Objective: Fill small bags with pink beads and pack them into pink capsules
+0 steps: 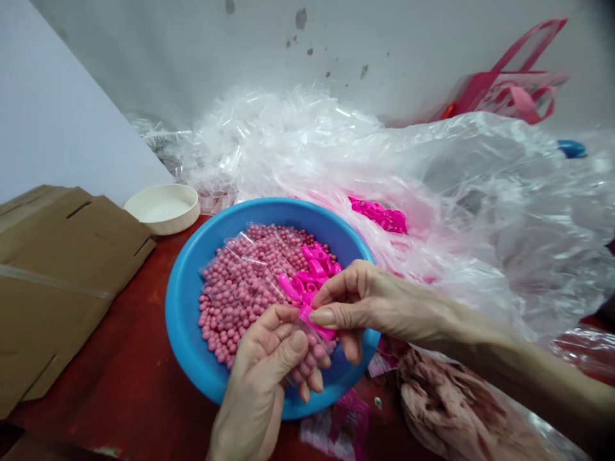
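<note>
Heads up, the small clear bag (319, 349) is pinched tight by the left hand (262, 371) and right hand (362, 307) over the blue basin (181, 307), so pink beads (305, 374) could get spilled if that grip is loosened.

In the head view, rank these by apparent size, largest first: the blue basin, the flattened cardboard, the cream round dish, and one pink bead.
1. Blue plastic basin and flattened cardboard: they look about alike, and the cardboard runs out of frame, so I won't rank them.
2. Cream round dish.
3. One pink bead.
</note>
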A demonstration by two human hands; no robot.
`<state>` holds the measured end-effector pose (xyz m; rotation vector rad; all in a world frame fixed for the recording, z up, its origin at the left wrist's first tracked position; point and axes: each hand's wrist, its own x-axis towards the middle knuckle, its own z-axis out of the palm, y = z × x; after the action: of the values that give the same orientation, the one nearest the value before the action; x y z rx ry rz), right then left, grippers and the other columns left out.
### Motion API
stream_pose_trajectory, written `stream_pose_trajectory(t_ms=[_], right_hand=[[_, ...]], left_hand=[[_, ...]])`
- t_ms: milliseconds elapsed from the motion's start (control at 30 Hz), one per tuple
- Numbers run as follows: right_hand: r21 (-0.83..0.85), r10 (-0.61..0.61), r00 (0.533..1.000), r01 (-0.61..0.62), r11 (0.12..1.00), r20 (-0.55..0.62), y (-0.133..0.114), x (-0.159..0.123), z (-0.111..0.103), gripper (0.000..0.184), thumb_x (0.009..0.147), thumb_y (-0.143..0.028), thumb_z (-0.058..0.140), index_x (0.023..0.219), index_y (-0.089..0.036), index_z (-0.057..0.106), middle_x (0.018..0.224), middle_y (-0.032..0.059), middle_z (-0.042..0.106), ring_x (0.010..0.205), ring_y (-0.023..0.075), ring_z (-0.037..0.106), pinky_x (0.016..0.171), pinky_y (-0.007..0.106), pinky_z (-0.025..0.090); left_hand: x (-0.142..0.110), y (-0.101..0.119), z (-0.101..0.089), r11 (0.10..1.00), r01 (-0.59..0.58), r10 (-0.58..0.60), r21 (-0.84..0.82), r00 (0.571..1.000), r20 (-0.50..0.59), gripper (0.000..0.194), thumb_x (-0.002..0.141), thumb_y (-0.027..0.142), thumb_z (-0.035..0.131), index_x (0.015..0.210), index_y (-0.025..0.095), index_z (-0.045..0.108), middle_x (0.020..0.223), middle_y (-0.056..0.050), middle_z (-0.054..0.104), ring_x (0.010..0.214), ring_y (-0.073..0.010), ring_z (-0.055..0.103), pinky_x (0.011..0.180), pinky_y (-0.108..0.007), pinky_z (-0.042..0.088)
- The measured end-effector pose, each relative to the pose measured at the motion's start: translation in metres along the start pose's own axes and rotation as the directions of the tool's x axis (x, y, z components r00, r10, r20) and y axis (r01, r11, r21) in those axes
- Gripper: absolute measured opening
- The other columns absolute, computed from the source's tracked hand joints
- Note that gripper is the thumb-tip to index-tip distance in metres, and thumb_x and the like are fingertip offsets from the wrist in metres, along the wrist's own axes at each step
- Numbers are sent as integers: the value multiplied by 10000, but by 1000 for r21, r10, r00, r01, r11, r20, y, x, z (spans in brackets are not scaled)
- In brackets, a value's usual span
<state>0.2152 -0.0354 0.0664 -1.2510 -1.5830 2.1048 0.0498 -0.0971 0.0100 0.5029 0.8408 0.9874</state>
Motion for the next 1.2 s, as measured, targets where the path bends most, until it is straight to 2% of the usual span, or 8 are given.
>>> stream_pose_trajectory(t_ms=[167, 333, 533, 767, 867, 933, 1000, 1200], right_hand=[[80, -35, 999, 34, 996, 5, 5, 2, 2, 272, 798, -366, 667, 719, -107, 647, 528, -30, 606, 394, 27, 532, 467, 124, 474], [13, -109, 989, 111, 994, -100, 10, -4, 9, 256, 804, -347, 659, 708, -110, 647, 581, -9, 616, 468, 46, 564, 461, 126, 452], [-156, -288, 917, 253, 955, -275, 19, -9, 19, 191, 831, -288, 623, 726, -131, 652, 575, -23, 599, 491, 54, 535, 439, 130, 398], [-387, -295, 895, 154, 909, -336, 26, -16, 22, 202, 860, -304, 571, 735, -160, 639, 577, -21, 566, 507, 91, 520, 460, 197, 394], [-529, -380, 847, 143, 836, -371, 29, -18, 24, 207, 857, -326, 585, 730, -172, 637, 635, -5, 590, 581, 120, 545, 528, 234, 417], [-598, -440, 806, 138, 790, -396, 34, -19, 24, 157, 859, -323, 593, 816, -188, 659, 737, 12, 637, 682, 148, 580, 619, 265, 449], [-640, -486, 788, 157, 752, -378, 42, -20, 22, 150, 864, -328, 591, 923, -209, 661, 827, 18, 659, 757, 160, 595, 688, 280, 465], [-717, -539, 780, 175, 675, -318, 59, -25, 15, 217, 887, -290, 544, 1092, -242, 599, 957, 36, 635, 818, 165, 595, 737, 283, 489]], left_hand=[[0, 2, -1, 999, 39, -40, -24, 998, -51, 301, 736, 280, 738, 911, 158, 525, 584, -21, 687, 417, -91, 583, 376, -128, 385], [0, 1, 1, 1000, 5, -3, 20, 995, -95, 287, 731, 216, 740, 920, 164, 531, 567, 14, 658, 432, -88, 578, 403, -145, 411], [2, -4, 2, 988, -112, 128, 109, 980, -150, 305, 712, 220, 758, 931, 165, 552, 586, 41, 633, 459, -88, 581, 431, -159, 442], [-1, -8, 3, 955, -197, 223, 220, 969, -102, 180, 757, 200, 712, 884, 179, 585, 692, 22, 664, 560, -88, 595, 538, -179, 498], [-2, -8, 5, 945, -184, 226, 271, 965, -131, 198, 721, 139, 726, 871, 179, 604, 678, 38, 653, 577, -75, 586, 545, -150, 493], [-1, -8, 5, 946, -135, 187, 295, 970, -157, 291, 649, 82, 759, 878, 179, 606, 672, 48, 653, 606, -80, 606, 581, -153, 515], [-1, -9, 5, 949, -84, 141, 304, 975, -171, 347, 591, 50, 776, 864, 174, 602, 668, 50, 659, 625, -95, 628, 605, -173, 535], [-1, -11, 7, 945, -76, 132, 317, 978, -161, 288, 591, 57, 762, 803, 165, 600, 632, 49, 655, 621, -104, 638, 606, -179, 529]])
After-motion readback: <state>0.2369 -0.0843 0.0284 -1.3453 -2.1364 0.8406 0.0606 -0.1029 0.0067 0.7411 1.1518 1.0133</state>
